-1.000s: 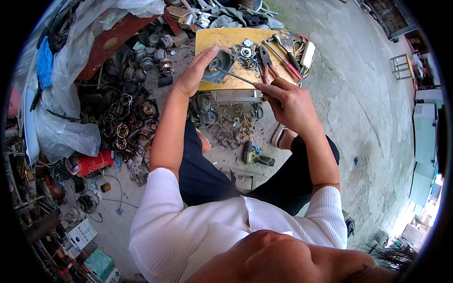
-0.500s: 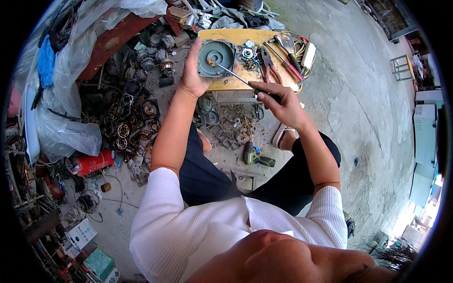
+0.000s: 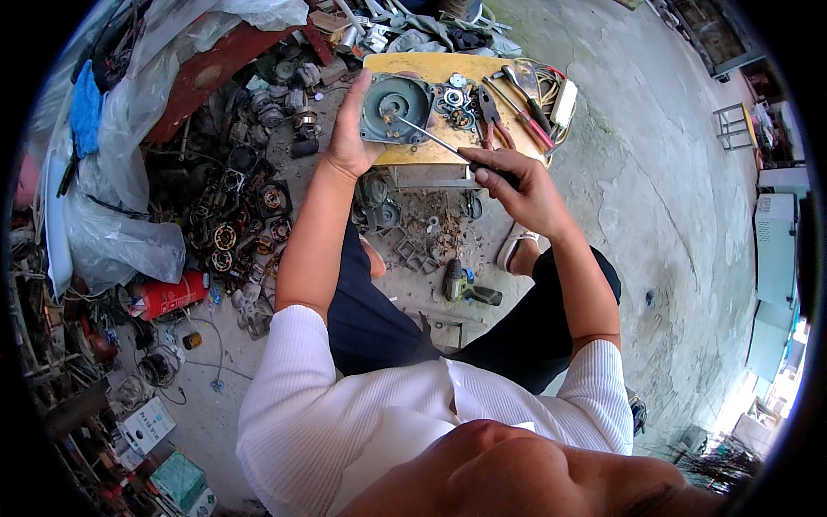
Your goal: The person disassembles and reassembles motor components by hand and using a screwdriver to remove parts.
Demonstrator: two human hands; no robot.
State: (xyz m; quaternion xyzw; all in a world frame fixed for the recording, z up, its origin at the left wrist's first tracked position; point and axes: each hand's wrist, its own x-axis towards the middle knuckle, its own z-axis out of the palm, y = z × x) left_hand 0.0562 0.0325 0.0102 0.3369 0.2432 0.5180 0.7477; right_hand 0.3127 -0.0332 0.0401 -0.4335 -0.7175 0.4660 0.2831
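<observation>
A grey-green metal housing [image 3: 416,96] with a square rim and a round recess lies at the left end of a yellow-topped bench [image 3: 465,65]. My left hand [image 3: 351,142] grips its left side, thumb along the edge; the other fingers are hidden. In my right hand [image 3: 515,183] is a screwdriver [image 3: 439,142], dark at the handle, its long shaft slanting up left into the recess. Brownish crumbs lie near its tip. Right of the housing are bearings and rings [image 3: 452,99], pliers [image 3: 489,112] with red handles, and another screwdriver [image 3: 521,112] with a red handle.
A ratchet wrench [image 3: 527,90] and a white power strip [image 3: 562,102] lie at the bench's right end. Below, debris [image 3: 444,228] and a green cordless drill [image 3: 471,284] are on the floor between my feet. Old motor parts [image 3: 245,202] pile up at left, by a red canister [image 3: 168,295].
The screwdriver and my right hand have shifted slightly right and down. The brown clump in the recess has broken into smaller bits. My left hand stays on the housing.
</observation>
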